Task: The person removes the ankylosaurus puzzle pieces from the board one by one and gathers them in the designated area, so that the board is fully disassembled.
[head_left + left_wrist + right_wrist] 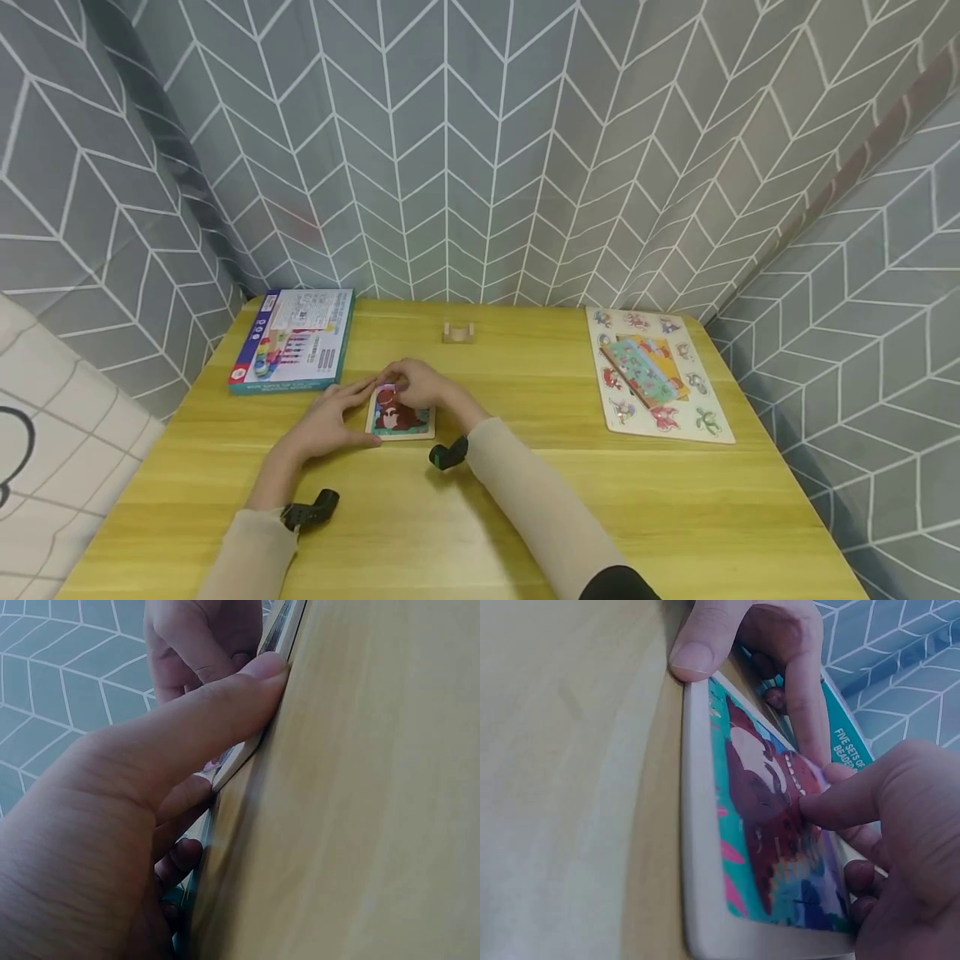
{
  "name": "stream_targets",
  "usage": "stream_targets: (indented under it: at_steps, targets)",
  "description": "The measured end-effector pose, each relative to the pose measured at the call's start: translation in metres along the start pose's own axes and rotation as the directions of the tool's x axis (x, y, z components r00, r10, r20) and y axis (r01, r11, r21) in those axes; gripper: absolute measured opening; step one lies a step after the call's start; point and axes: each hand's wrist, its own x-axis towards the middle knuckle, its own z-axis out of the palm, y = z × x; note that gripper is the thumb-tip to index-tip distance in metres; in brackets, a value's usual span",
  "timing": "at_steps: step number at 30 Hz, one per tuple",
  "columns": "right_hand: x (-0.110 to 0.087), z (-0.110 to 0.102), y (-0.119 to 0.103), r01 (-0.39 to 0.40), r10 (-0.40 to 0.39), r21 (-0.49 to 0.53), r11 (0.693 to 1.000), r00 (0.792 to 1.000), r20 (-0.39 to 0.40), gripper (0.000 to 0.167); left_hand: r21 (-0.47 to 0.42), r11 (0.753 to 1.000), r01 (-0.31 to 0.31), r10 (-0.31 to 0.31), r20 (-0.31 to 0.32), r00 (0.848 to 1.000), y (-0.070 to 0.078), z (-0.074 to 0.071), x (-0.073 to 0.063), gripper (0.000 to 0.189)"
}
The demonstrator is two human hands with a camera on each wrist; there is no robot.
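Observation:
A small square picture puzzle (402, 422) with a pale wooden rim lies on the table, showing a dark red toothy animal on teal. My left hand (324, 427) holds it along its left side, the thumb at the near corner and the fingers at the far one. From the right, my right hand (429, 390) reaches over the far edge. Its thumb (829, 806) rests on the picture near the animal's teeth, while the other fingers curl by the far edge, partly hidden in the right wrist view.
Behind the left hand lies a flat teal box (300, 342) with bead pictures. A small notched wooden block (458, 333) stands near the table's back edge. On the right is a white picture board (701, 421) with a green patterned board (637, 371) lying across it.

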Motion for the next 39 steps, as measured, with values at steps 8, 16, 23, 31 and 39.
stream_targets:
  at_steps: [8, 16, 23, 31, 39]
  targets:
    - [-0.005, 0.008, 0.006, 0.041, -0.040, 0.004, 0.999, 0.997, -0.064, 0.036, -0.011, 1.000, 0.013, -0.013, 0.003, 1.000, 0.000, 0.001, -0.002, 0.105]
    - [-0.005, 0.010, 0.012, 0.098, -0.110, -0.102, 0.990, 0.986, -0.123, 0.038, 0.002, 1.000, 0.006, -0.006, 0.002, 1.000, -0.002, 0.000, 0.001, 0.107]
    - [-0.007, 0.010, 0.013, 0.089, -0.106, -0.133, 0.987, 0.987, -0.124, 0.037, -0.001, 1.000, 0.013, -0.013, 0.009, 1.000, -0.002, 0.002, 0.000, 0.107]
    - [-0.008, 0.012, 0.016, 0.111, -0.133, -0.141, 0.984, 0.978, -0.158, 0.035, -0.001, 1.000, 0.010, -0.010, 0.007, 1.000, -0.001, 0.002, -0.001, 0.106]
    - [-0.016, 0.011, 0.020, 0.126, -0.128, -0.024, 0.992, 0.961, -0.246, 0.033, 0.010, 1.000, 0.001, -0.001, 0.002, 1.000, -0.002, 0.001, 0.000, 0.106]
